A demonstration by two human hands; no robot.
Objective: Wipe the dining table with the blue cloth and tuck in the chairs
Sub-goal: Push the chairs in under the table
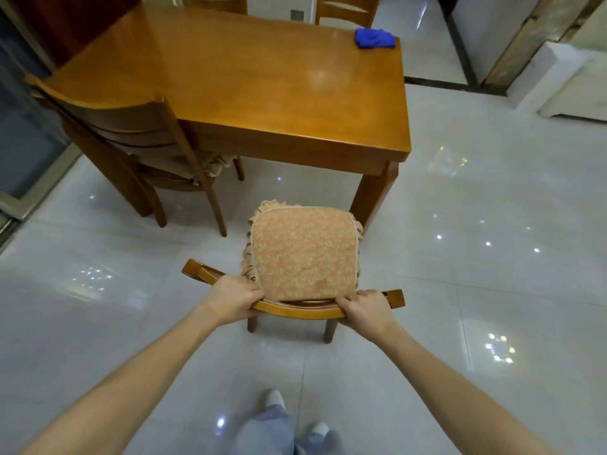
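Observation:
A wooden chair with a floral seat cushion stands on the floor just short of the dining table's near end. My left hand grips the left part of its curved backrest, and my right hand grips the right part. The wooden dining table stretches away from me. A crumpled blue cloth lies on its far right corner. A second chair is pushed partly under the table's left side.
Two more chair backs show at the table's far end. Glossy white floor tiles surround the table. A white cabinet stands at the right, a glass door frame at the left. My feet are below.

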